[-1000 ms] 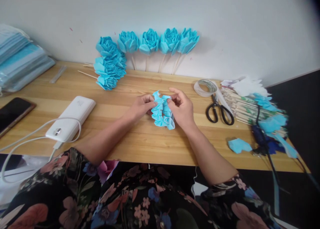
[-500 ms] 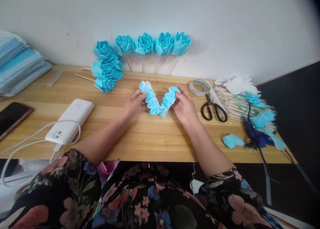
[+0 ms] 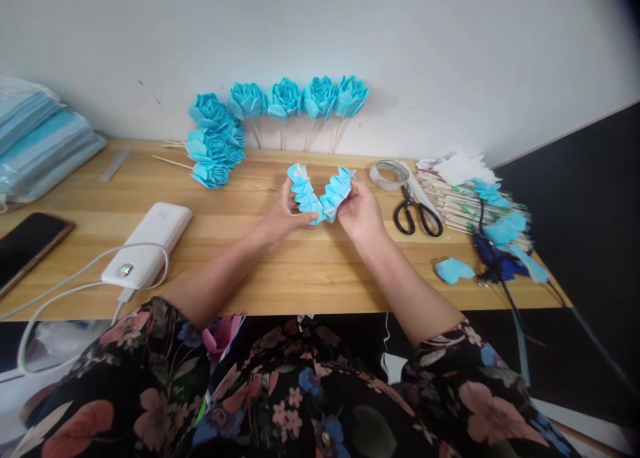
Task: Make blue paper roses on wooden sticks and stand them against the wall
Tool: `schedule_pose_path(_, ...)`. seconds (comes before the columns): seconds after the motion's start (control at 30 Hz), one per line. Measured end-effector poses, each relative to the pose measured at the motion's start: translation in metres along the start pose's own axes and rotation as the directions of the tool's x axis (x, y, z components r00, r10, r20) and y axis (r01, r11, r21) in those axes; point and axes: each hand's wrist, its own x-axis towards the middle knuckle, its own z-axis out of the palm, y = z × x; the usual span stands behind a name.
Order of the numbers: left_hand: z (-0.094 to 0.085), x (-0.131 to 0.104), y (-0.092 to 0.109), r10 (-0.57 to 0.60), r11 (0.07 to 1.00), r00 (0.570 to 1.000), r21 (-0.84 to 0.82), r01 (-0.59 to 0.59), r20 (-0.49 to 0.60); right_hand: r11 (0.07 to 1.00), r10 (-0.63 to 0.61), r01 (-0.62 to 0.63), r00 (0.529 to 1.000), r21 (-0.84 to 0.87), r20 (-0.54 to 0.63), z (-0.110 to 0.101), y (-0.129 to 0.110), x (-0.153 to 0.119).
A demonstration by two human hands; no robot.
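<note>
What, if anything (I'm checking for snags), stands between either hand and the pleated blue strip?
Nothing visible: the left hand and right hand both hold the pleated blue strip. The scissors lie to the right.

Scissors [image 3: 411, 201], tape [image 3: 387, 184] and flowers [image 3: 285, 99] show a craft workspace [image 3: 305, 285].

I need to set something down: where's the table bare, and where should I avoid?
Best bet: the bare table between the forearms, nearer the body than the blue strip. Another patch lies among the power bank, left hand and lying flowers. Avoid the right end: tape roll, scissors, pale bundle and loose blue piece crowd it.
</note>
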Motion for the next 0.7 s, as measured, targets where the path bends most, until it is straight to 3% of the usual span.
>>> schedule_pose_path(0.23, -0.005, 0.007, -0.007, 0.1, 0.995, 0.995, 0.029, -0.101, 0.032, 0.998, 0.057, -0.059, 0.995, 0.023, 0.076, 0.014, -0.005, -0.025)
schedule_pose_path(0.53, -0.007, 0.01, -0.009, 0.211, 0.977, 0.977, 0.013, -0.211, -0.026, 0.966, 0.207, -0.167, 0.956, -0.197, 0.21, -0.004, -0.008, -0.05)
schedule_pose_path(0.7, -0.007, 0.012, -0.01, 0.184, 0.982, 0.983, 0.04, -0.184, 0.001, 0.985, 0.137, -0.121, 0.981, -0.123, 0.134, -0.01, -0.001, -0.042)
